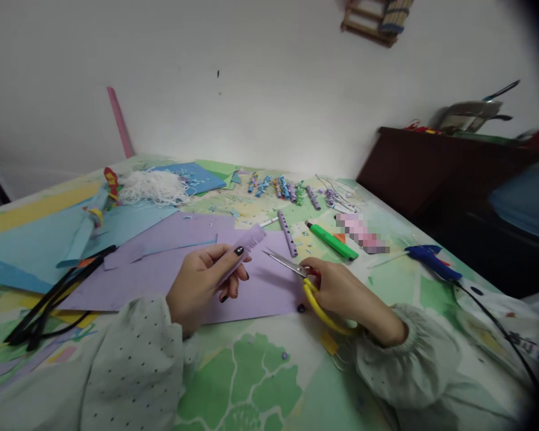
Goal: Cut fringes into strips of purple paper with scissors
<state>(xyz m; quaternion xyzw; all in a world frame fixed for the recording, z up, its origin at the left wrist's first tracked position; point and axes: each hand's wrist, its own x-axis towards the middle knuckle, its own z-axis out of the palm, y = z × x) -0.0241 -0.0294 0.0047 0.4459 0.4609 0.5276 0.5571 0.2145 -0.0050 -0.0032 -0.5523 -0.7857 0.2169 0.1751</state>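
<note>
Between the thumb and fingers of my left hand (213, 278) is a strip of purple paper (252, 237) with a row of fine cuts along its edge. My right hand (341, 290) grips yellow-handled scissors (312, 294) by the loops. The blades look nearly closed, and their tips point at the strip, a little apart from it. Beneath both hands lies a large purple sheet (251, 305). A purple paper tube with dark spots (287, 233) rests just beyond the scissors, beside a green utility knife (332, 240).
A blue glue gun (433, 261) with its cord lies at the right. Several small curled paper pieces (278, 187) line the back, near white shredded strands (155, 187). Black strips (58, 299) and blue sheets (22, 239) cover the left. A dark cabinet (399, 173) stands beyond the right edge.
</note>
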